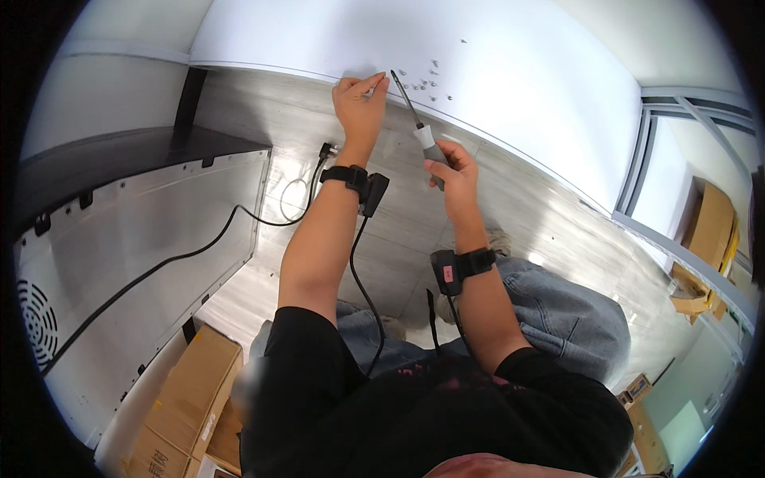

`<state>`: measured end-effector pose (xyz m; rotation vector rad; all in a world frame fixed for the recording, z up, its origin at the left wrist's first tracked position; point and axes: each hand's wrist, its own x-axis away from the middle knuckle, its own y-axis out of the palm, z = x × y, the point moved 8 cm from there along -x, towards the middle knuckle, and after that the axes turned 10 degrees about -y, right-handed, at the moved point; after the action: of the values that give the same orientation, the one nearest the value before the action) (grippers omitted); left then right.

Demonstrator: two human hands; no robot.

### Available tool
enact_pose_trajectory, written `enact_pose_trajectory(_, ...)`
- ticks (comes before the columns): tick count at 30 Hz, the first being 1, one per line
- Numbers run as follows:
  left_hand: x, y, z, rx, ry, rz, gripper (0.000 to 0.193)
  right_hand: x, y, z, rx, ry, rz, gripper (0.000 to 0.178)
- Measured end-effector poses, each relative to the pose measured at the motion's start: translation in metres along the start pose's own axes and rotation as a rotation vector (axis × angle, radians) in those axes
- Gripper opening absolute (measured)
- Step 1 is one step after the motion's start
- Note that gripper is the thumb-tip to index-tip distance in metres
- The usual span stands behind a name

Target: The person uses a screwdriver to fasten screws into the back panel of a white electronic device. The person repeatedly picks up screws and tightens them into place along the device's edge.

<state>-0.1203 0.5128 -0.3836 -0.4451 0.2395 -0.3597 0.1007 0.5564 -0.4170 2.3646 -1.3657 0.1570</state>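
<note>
Head view: right hand (456, 175) grips screwdriver (423, 134) by its handle, shaft angled up toward left hand (361, 103), tip just beside its fingers. Left thumb and forefinger pinched together; anything between them too small to tell. Loose screws (424, 83) lie on white surface (526, 103), beyond right hand, right of left fingertips. Screwdriver probably light, stiff, best held by thick handle; screws likely hard, slippery, fingertip-pinch by head.
</note>
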Motion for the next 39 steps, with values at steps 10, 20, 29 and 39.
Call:
enact_pose_trajectory(10,0.012,0.011,-0.001,-0.084,0.156,0.003,0.023,0.002,0.003,-0.005,-0.044,-0.036,0.007,0.031)
enact_pose_trajectory(20,0.006,-0.047,-0.05,0.369,-0.433,-0.258,0.02,0.008,0.067,0.004,-0.027,0.003,-0.152,0.032)
enact_pose_trajectory(29,0.016,-0.155,-0.091,0.76,-0.818,-0.225,0.031,0.055,0.154,0.044,0.082,0.122,-0.362,0.035)
enact_pose_trajectory(39,0.024,-0.221,-0.132,0.811,-0.872,-0.065,0.017,0.08,0.181,0.083,-0.171,0.393,-0.28,0.03)
